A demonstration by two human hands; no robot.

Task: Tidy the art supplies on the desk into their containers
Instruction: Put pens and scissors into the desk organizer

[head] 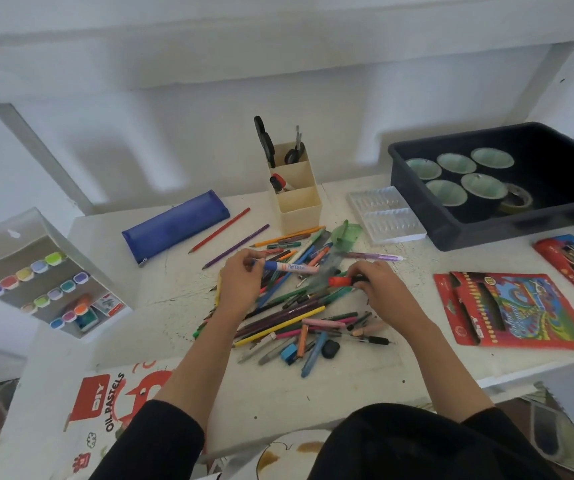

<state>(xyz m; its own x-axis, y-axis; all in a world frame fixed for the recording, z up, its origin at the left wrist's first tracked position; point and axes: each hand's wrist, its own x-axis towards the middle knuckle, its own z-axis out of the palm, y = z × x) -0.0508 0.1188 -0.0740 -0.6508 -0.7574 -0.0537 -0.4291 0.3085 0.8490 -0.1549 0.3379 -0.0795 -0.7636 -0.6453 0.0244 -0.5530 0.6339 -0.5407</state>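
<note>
Soft, even light fills the scene, bright on the white wall (278,81) and the bench (347,386); its source cannot be told. Shadows are pale and diffuse. The dark tub (507,233) is dim inside. Wide-angle distortion bows the frame edges, and the red-capped marker (341,281) in the right hand (379,289) looks smeared.

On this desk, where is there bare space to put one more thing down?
Bare desk lies left of the pile of pens and pencils, between the blue pencil case and the paint set. Another strip runs along the front edge, below the pile. It is crowded in the centre and at the back right, around the navy tray.
</note>
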